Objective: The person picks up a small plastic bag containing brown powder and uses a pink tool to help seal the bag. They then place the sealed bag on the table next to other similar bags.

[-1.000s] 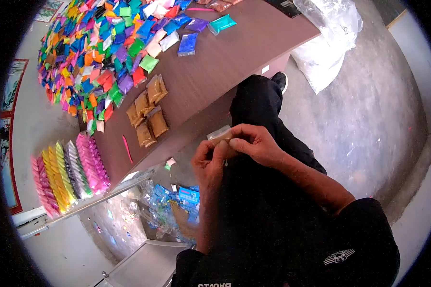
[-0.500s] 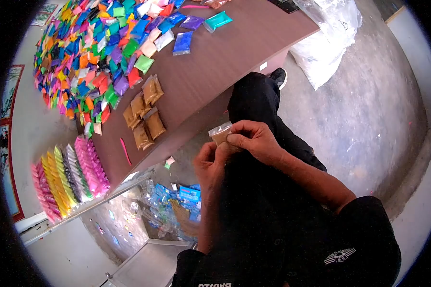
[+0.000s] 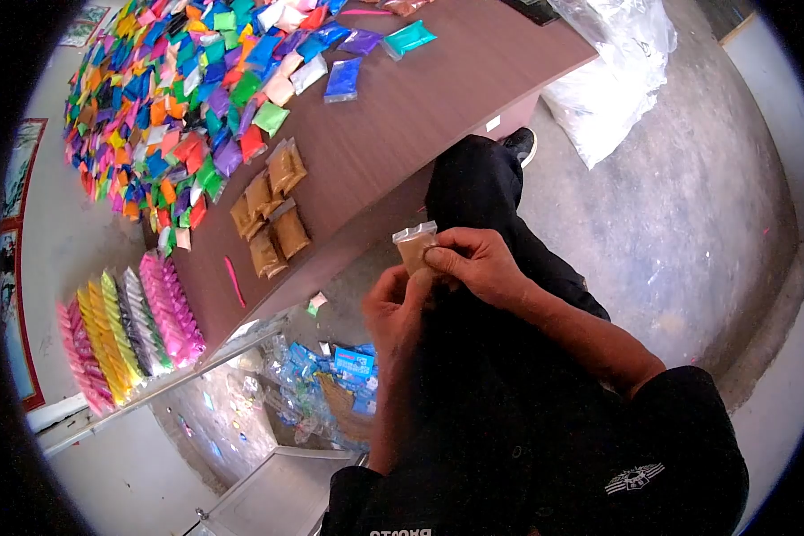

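Between both hands is a small clear zip bag point(image 3: 414, 248) with brown contents, its clear top edge facing up and away from me. My right hand point(image 3: 475, 263) pinches its right side between thumb and fingers. My left hand point(image 3: 397, 295) is closed on the bag's lower left part, the thumb pointing up along it; its other fingers are partly hidden. Beyond my hands, on the brown table point(image 3: 473, 80), lies a group of similar brown packets point(image 3: 270, 213). A thin pink stick-like tool point(image 3: 234, 282) lies near the table edge.
A large heap of colourful packets point(image 3: 179, 98) covers the far left of the table. Rows of pink, yellow and white packets point(image 3: 125, 335) stand at the left corner. A white plastic sack point(image 3: 612, 80) is at the right; blue packaging point(image 3: 353, 364) lies below.
The bag has turned slightly more upright in my hands, and more of its brown part shows. My right fingers have shifted a little along its side.
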`<action>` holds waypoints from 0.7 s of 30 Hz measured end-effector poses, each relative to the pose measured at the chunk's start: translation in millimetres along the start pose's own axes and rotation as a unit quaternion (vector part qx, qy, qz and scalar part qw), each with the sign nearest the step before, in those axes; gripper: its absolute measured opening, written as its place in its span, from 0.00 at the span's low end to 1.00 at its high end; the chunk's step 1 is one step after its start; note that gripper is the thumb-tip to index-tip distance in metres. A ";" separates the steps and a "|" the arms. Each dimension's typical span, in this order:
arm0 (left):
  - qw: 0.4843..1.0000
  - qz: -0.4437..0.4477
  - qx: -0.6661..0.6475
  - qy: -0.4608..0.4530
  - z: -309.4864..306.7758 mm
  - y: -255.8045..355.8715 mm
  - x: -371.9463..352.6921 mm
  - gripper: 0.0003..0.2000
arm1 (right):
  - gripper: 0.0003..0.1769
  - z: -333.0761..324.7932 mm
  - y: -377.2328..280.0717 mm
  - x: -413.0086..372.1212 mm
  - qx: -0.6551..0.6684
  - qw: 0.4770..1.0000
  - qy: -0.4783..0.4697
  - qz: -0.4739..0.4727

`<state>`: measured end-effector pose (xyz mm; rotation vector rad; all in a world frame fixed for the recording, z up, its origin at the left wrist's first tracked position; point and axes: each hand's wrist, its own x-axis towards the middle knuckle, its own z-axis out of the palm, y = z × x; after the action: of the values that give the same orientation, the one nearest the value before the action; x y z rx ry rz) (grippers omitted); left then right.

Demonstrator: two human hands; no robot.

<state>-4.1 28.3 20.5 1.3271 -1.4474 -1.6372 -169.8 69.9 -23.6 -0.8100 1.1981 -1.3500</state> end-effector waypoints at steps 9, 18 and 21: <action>0.999 0.028 0.011 0.026 2.4 -4.5 0.8 0.09 | 0.13 2.6 -5.9 -0.5 0.055 0.998 -0.024 0.027; 1.000 0.018 -0.015 0.016 -4.4 -1.4 7.4 0.13 | 0.13 -2.4 -1.7 0.8 0.028 0.997 -0.060 0.032; 0.999 0.041 -0.023 0.024 -5.1 -6.6 11.2 0.12 | 0.13 5.0 -4.4 -0.5 0.033 0.998 -0.044 -0.017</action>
<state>-2.0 18.0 11.3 1.2570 -1.4102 -1.5665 -166.2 68.9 -18.1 -0.8356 1.0702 -1.3606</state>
